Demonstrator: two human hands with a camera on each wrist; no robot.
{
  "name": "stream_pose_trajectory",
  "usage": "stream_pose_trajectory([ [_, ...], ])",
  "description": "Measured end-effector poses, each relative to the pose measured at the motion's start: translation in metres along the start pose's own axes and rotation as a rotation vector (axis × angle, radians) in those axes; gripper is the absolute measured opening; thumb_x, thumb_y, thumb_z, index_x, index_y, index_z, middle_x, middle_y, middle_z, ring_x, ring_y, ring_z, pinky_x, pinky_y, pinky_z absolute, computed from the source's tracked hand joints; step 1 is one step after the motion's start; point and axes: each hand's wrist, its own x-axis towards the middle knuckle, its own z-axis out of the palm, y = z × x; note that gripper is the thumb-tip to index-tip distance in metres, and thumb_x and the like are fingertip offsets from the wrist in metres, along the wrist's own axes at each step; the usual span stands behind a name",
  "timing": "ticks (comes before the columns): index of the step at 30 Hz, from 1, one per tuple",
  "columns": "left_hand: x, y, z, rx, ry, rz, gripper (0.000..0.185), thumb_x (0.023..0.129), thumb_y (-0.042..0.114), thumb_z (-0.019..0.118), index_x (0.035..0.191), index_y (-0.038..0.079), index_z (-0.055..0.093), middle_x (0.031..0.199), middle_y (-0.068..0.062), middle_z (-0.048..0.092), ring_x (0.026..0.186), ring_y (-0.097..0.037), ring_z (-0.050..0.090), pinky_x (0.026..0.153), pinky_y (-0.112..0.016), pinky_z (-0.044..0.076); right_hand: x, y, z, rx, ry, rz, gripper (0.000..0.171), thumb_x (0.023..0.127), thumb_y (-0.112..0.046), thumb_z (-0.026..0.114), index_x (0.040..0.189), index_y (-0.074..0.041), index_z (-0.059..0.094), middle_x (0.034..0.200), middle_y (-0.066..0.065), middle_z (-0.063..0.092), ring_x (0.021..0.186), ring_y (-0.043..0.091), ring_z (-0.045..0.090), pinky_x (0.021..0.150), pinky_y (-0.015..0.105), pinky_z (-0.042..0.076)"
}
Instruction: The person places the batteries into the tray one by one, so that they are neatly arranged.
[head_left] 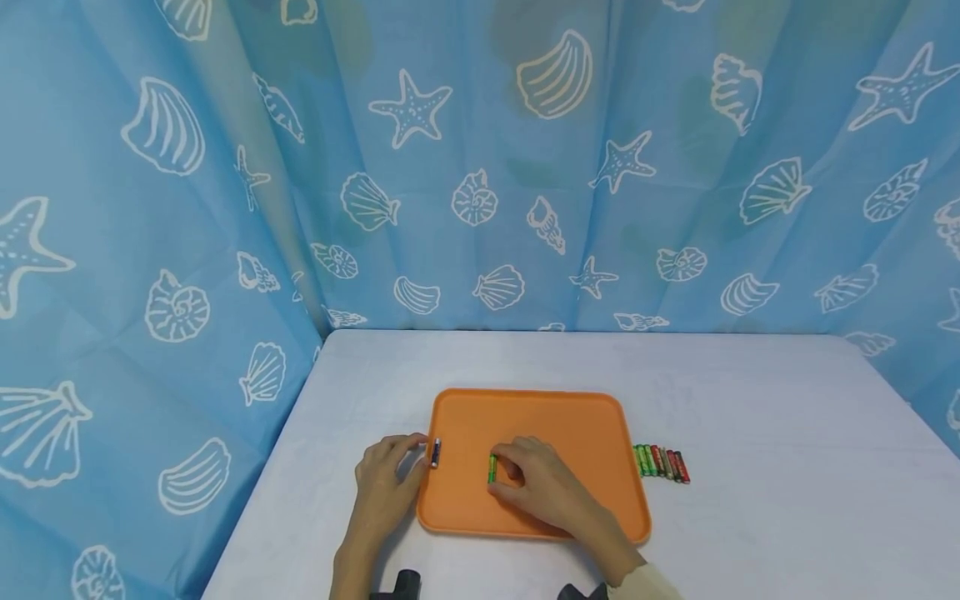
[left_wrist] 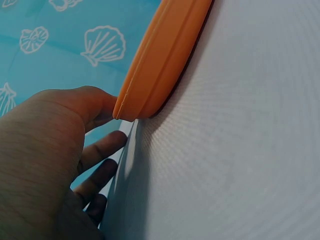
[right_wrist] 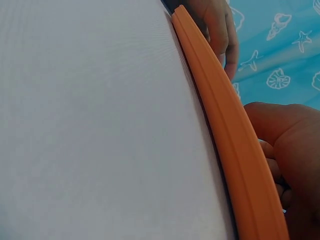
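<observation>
Orange plastic tray (head_left: 570, 417) sits mid-desk (head_left: 787, 433). Green battery (head_left: 492, 468) is pinched on it by right hand (head_left: 536, 483); dark battery (head_left: 435, 452) is pinched at tray's left rim by left hand (head_left: 386, 479). Battery row (head_left: 660, 462) lies just beside right rim.

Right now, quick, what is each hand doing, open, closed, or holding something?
Left hand: pinches a dark battery at the orange tray's left rim.
Right hand: fingers curled on a green battery on the tray.

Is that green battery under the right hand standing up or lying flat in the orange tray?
Lying flat. The green battery lies on its side on the tray floor, pinched by the right hand.
</observation>
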Motion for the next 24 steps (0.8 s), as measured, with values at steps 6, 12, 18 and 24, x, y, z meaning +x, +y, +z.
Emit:
stream_pose_trajectory([
  [6, 0.0, 0.001, 0.0, 0.013, -0.001, 0.0, 0.029, 0.095, 0.023, 0.068, 0.124, 0.024, 0.068, 0.126, -0.003, 0.059, 0.127, -0.03, 0.043, 0.11, -0.056, 0.021, 0.002, -0.002, 0.001, -0.006, 0.004, -0.005, 0.032, 0.089, -0.044, 0.075, 0.107, -0.02, 0.063, 0.077, -0.013, 0.043, 0.076, 0.007, 0.041, 0.073, 0.032, 0.033],
  [12, -0.003, 0.0, -0.001, -0.007, 0.0, 0.009, 0.03, 0.094, 0.023, 0.069, 0.124, 0.023, 0.069, 0.125, -0.003, 0.059, 0.127, -0.031, 0.044, 0.11, -0.056, 0.021, 0.003, -0.003, 0.002, -0.006, -0.008, -0.004, 0.031, 0.089, -0.043, 0.075, 0.106, -0.02, 0.063, 0.077, -0.012, 0.044, 0.076, 0.008, 0.041, 0.072, 0.032, 0.033],
  [18, -0.004, -0.001, -0.001, -0.025, -0.004, 0.026, 0.029, 0.095, 0.024, 0.069, 0.124, 0.023, 0.068, 0.125, -0.003, 0.059, 0.128, -0.031, 0.042, 0.11, -0.056, 0.02, 0.006, -0.005, 0.003, -0.02, 0.004, -0.016, 0.031, 0.088, -0.041, 0.077, 0.105, -0.019, 0.063, 0.076, -0.011, 0.044, 0.075, 0.008, 0.04, 0.071, 0.032, 0.033],
  [24, 0.0, -0.001, -0.003, -0.03, -0.004, 0.039, 0.029, 0.095, 0.024, 0.069, 0.124, 0.022, 0.068, 0.126, -0.006, 0.059, 0.128, -0.032, 0.042, 0.11, -0.055, 0.019, 0.017, -0.007, 0.005, -0.028, 0.01, -0.037, 0.032, 0.088, -0.04, 0.077, 0.105, -0.018, 0.063, 0.076, -0.01, 0.045, 0.075, 0.008, 0.042, 0.072, 0.032, 0.034],
])
